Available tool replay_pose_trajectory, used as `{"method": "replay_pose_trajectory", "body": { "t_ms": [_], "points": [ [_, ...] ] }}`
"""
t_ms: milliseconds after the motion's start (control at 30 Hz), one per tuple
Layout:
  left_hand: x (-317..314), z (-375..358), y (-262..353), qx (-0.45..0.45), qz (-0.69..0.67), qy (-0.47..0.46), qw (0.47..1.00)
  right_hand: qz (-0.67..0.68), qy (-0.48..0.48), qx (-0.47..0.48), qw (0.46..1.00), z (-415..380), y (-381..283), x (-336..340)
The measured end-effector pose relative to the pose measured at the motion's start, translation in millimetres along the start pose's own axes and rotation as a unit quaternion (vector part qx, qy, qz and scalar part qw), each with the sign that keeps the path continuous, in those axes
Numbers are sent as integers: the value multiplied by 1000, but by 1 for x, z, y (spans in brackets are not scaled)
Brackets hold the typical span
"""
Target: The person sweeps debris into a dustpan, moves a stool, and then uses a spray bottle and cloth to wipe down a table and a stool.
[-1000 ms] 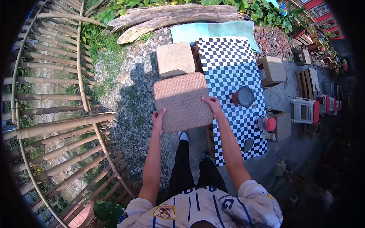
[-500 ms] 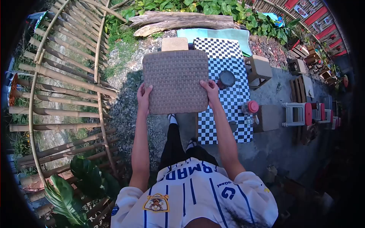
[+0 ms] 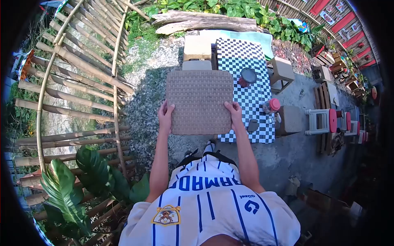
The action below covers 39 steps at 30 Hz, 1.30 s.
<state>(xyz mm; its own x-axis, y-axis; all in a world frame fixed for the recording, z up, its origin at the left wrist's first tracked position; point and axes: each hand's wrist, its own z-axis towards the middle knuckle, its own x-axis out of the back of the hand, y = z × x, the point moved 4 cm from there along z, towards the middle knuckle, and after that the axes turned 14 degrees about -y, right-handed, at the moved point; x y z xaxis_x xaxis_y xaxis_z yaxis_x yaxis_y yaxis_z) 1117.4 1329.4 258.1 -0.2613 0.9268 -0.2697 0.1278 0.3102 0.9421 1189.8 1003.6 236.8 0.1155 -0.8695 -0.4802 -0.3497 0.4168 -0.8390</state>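
A brown, woven-pattern stool (image 3: 200, 102) is held in front of me, its square seat facing up; its legs are hidden below. My left hand (image 3: 165, 117) grips the left edge, thumb on top. On the opposite edge, my right hand (image 3: 234, 111) holds on the same way, with the fingers out of sight underneath. Just beyond the seat stand two lighter stools, a tan one (image 3: 197, 47) and a greyish one (image 3: 197, 65) partly covered by it. To the right is a table with a black-and-white checkered cover (image 3: 240, 55).
A dark-lidded jar (image 3: 248, 76) and a red-lidded jar (image 3: 271, 105) stand on the table. Along its right side are a beige stool (image 3: 282, 69) and a brown stool (image 3: 290, 119). A bamboo fence (image 3: 82, 96) runs along the left, and a log (image 3: 209, 21) lies at the back.
The held stool sits slightly lower and further right in view. More of the stools behind it shows. My feet have shifted, and the table appears a little higher.
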Motion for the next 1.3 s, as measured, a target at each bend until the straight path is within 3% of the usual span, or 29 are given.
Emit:
{"method": "replay_pose_trajectory", "body": {
  "t_ms": [367, 633, 800, 933, 1300],
  "points": [
    [80, -100, -49, 28, 67, -25, 997, -65, 40, -48, 996, -86, 114, -21],
    [109, -116, -77, 78, 68, -40, 994, -59, 67, -53, 995, -114, 166, -12],
    [124, -89, -99, 143, 95, -201, 964, -48, 77, -71, 993, -101, 183, 7],
    [137, -70, -151, 179, 143, -232, 945, -39, 72, -97, 992, -83, 218, 34],
    [162, 33, -348, 227, 112, -197, 947, -45, 102, -144, 983, 27, 361, 137]
  ]
}}
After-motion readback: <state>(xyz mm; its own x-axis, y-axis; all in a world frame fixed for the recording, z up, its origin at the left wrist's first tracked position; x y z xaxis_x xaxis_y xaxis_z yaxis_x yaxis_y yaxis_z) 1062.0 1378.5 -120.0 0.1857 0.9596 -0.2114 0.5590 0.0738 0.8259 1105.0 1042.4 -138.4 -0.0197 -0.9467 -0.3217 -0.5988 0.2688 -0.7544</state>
